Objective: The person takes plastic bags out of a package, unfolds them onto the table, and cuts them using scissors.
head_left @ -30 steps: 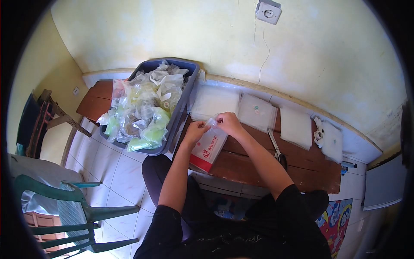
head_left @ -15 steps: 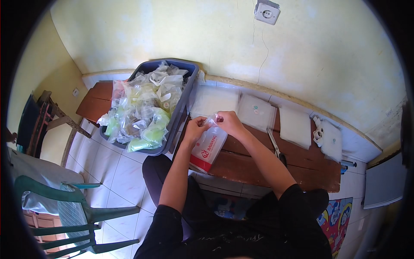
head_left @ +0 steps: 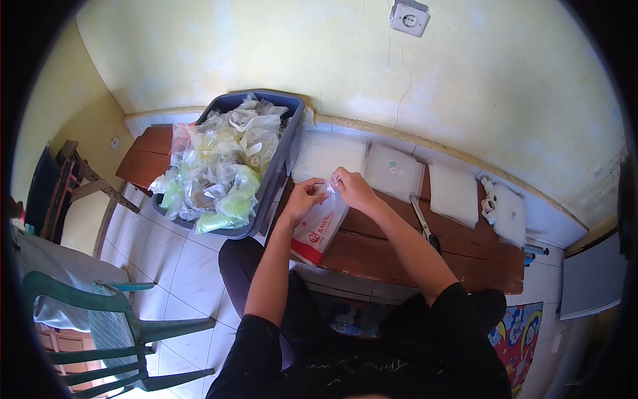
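A clear plastic bag with red print [head_left: 318, 231] and a red band at its bottom lies on the brown wooden bench [head_left: 372, 256]. My right hand [head_left: 353, 189] pinches the top of this bag. Close by on the left, my left hand [head_left: 304, 199] has its thumb and fingers closed at the bag's upper left edge. Behind my hands is a flat stack of clear bags [head_left: 330, 154], with a second stack [head_left: 393, 171] to its right. Scissors [head_left: 424, 223] rest on the bench to the right of my right forearm.
A grey tub [head_left: 287, 136] full of crumpled plastic bags [head_left: 222, 166] stands at the left. More flat stacks [head_left: 454, 193] [head_left: 509, 216] lie toward the bench's right end. A green chair [head_left: 119, 319] stands at lower left. A person's hand [head_left: 16, 209] shows at the far left edge.
My hands have moved slightly apart at the bag's top, with my right hand a little higher. Another person's hand has appeared at the far left edge.
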The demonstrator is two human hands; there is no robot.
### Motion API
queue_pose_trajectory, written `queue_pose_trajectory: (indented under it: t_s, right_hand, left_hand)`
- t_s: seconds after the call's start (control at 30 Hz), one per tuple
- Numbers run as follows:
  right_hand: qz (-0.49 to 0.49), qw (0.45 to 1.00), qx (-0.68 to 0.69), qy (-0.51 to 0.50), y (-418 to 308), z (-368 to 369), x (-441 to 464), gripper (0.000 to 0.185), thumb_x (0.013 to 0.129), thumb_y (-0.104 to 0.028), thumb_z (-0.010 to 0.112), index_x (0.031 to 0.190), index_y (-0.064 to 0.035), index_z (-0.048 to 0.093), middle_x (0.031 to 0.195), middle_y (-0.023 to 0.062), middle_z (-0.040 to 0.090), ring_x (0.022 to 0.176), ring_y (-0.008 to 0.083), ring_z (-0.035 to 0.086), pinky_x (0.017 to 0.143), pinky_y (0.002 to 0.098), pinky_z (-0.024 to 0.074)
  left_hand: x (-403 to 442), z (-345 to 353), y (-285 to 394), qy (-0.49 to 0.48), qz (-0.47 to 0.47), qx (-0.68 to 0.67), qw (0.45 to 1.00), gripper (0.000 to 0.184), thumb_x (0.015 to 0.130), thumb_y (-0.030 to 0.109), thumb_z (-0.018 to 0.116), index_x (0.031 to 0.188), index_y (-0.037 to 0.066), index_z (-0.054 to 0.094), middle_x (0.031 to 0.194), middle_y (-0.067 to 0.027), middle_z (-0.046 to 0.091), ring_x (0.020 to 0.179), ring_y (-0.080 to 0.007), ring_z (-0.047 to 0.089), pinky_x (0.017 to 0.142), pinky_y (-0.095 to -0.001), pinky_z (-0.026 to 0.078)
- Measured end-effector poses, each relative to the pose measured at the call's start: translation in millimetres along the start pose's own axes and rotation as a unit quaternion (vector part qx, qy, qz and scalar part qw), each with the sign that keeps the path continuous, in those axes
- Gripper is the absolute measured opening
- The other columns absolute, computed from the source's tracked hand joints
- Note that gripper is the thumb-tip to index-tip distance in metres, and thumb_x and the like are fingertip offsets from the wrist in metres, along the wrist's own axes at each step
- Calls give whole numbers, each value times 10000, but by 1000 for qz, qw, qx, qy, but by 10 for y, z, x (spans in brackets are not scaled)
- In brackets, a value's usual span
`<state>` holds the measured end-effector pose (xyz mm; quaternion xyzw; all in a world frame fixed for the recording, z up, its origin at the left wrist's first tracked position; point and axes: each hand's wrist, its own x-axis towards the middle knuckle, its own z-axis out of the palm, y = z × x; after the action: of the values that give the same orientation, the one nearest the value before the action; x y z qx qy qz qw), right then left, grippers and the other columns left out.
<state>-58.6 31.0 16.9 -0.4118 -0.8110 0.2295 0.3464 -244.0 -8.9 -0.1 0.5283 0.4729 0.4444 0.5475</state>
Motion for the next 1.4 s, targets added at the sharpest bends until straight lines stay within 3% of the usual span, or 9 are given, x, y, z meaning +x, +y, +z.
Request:
queue_pose_trajectory:
  t_s: [0.17,0.23,0.4,0.7,0.9,1.0,1.2,1.33,1.4]
  right_hand:
    - [-3,999,8,51,-64,-48,8,110,907,-88,575,956,-18,506,775,219,644,738,421,631,650,495,481]
    - [-3,996,17,82,-113,-92,39,97,909,-83,571,944,-16,510,773,214,643,739,418,631,654,492,481]
    - [-13,985,32,169,-107,-170,110,104,912,-85,574,957,-14,513,775,201,642,737,389,644,649,445,493]
    - [39,996,77,26,-247,-173,-2,116,920,-96,588,901,4,531,772,218,645,706,367,653,644,415,497]
    - [-19,989,131,64,-120,-144,56,162,822,-77,710,919,19,623,810,174,692,745,227,699,686,320,541]
    - [15,996,89,22,-100,-202,35,195,784,-76,744,926,24,654,823,162,706,768,196,704,721,293,548]
    - [14,988,146,43,-90,-125,-4,132,804,-15,710,904,45,648,804,131,702,761,151,681,713,285,543]
    - [-1,992,118,47,-141,-119,-10,136,814,-25,713,905,48,642,786,137,699,758,159,685,708,290,542]
    - [-7,994,92,61,-184,-143,-24,164,798,-45,724,913,38,641,800,208,686,733,280,702,667,326,540]
  left_hand:
    - [-5,-7,29,-25,-19,-15,999,260,833,18,686,1088,19,635,870,-19,650,782,-90,565,730,-244,442]
    - [-17,8,32,-17,-4,-9,1000,204,828,27,692,1028,20,650,794,-11,635,704,-82,549,660,-231,425]
    - [3,-9,-3,-24,-3,15,1000,208,841,34,686,1045,25,649,827,-19,646,741,-83,564,668,-241,439]
    - [-9,64,39,-29,46,-43,998,260,880,55,666,1134,22,619,915,-40,653,812,-104,596,738,-250,477]
    - [8,18,8,-16,38,-30,999,195,897,43,640,1085,-4,630,923,-35,664,830,-89,593,756,-239,468]
    - [11,23,21,-12,31,-17,999,182,903,38,628,1078,-12,627,947,-40,669,855,-92,598,793,-243,471]
    - [2,34,38,-12,31,-22,999,176,902,36,631,1070,-13,628,931,-38,669,840,-88,598,776,-237,471]
    - [14,22,24,-5,31,-13,999,177,898,35,633,1068,-13,629,928,-39,668,834,-90,599,766,-236,473]
    - [18,15,18,-4,31,-12,999,179,896,33,634,1069,-13,628,929,-41,668,835,-92,600,767,-238,474]
